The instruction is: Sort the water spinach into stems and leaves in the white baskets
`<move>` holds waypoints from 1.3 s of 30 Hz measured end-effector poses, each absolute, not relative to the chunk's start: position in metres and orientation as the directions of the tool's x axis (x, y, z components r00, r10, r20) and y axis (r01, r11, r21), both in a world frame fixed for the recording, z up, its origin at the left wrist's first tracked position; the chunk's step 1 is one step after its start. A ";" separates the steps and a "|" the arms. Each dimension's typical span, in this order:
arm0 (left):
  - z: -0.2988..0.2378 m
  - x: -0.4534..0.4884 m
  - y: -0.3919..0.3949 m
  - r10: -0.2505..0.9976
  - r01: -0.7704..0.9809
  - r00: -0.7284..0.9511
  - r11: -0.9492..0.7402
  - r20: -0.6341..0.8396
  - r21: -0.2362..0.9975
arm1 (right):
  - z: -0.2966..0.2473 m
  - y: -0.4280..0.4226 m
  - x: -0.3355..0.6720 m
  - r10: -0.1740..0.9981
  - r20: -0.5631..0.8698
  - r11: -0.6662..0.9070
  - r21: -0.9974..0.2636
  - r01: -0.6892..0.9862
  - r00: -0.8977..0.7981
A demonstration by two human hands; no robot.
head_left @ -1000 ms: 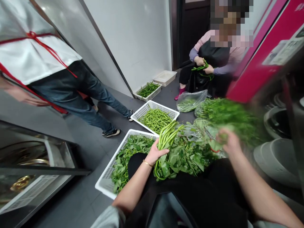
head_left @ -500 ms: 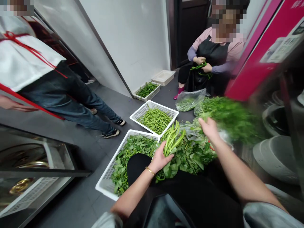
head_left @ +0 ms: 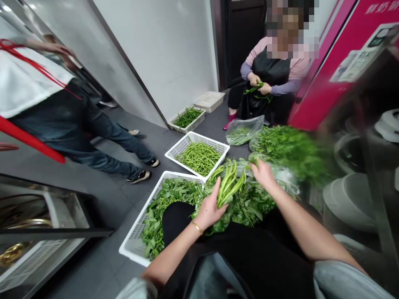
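My left hand (head_left: pixel 209 209) is closed round a bunch of leafy green stalks (head_left: pixel 230 187), cut ends pointing up and away, held over my lap. My right hand (head_left: pixel 262 173) reaches forward to the top of that bunch, fingers curled at the stalk ends; whether it grips anything I cannot make out. Below the bunch, a white basket (head_left: pixel 134 245) is full of picked green leaves. To the right lies a large blurred heap of greens (head_left: pixel 289 149) on clear plastic.
A second white basket (head_left: pixel 190 141) holds thin green stems; two smaller trays (head_left: pixel 187 120) sit by the wall. A seated person (head_left: pixel 268 83) handles greens beyond. A standing person in jeans (head_left: pixel 93 137) is at left. Grey basins (head_left: pixel 346 199) stand right, a steel cabinet (head_left: pixel 46 224) left.
My right hand left the heap of greens on the right and came in to the stalk ends. My left hand tilted the bunch more upright. The standing person stepped left.
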State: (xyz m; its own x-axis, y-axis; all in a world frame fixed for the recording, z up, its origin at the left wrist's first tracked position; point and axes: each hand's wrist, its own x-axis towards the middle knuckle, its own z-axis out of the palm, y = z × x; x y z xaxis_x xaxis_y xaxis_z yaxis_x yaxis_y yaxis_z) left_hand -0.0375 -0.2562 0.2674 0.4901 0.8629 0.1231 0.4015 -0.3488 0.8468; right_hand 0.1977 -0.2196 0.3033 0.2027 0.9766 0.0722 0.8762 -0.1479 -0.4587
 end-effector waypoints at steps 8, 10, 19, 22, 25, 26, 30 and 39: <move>0.264 -0.032 -0.258 0.696 0.514 0.709 -0.622 0.116 0.591 | 0.302 -0.234 0.167 0.972 -0.084 0.122 -0.617 0.778 -0.219; 0.264 -0.034 -0.257 0.676 0.541 0.732 -0.657 0.090 0.525 | 0.294 -0.227 0.175 0.996 -0.064 0.023 -0.512 0.859 -0.065; 0.267 -0.053 -0.246 0.540 0.486 0.833 -0.816 0.116 0.313 | 0.316 -0.227 0.261 0.971 0.035 -0.187 -0.505 0.843 0.236; 0.276 -0.051 -0.236 0.390 0.364 0.917 -0.903 0.079 0.230 | 0.331 -0.238 0.231 0.995 0.013 0.091 -0.584 0.807 -0.102; 0.289 -0.047 -0.230 0.244 0.234 0.968 -0.961 0.060 0.145 | 0.326 -0.246 0.192 0.884 -0.063 0.283 -0.718 0.636 -0.464; 0.294 -0.046 -0.229 0.210 0.203 0.976 -0.973 0.051 0.110 | 0.321 -0.247 0.184 0.883 -0.055 0.254 -0.779 0.574 -0.466; 0.306 -0.051 -0.229 0.218 0.214 0.975 -0.974 0.042 0.072 | 0.305 -0.251 0.192 0.990 0.031 0.079 -0.929 0.362 -0.136; 0.294 -0.063 -0.189 0.917 0.217 0.328 -0.308 0.228 0.926 | 0.270 -0.268 0.263 0.928 -0.004 -0.221 -0.810 0.543 0.373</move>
State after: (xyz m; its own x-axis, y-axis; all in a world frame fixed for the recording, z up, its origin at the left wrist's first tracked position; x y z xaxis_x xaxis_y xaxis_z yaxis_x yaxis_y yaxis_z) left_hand -0.0633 -0.1891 0.2941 0.3281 0.9166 0.2283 0.2174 -0.3084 0.9261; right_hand 0.2631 -0.2676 0.2703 0.3728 0.9279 -0.0040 0.5426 -0.2215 -0.8103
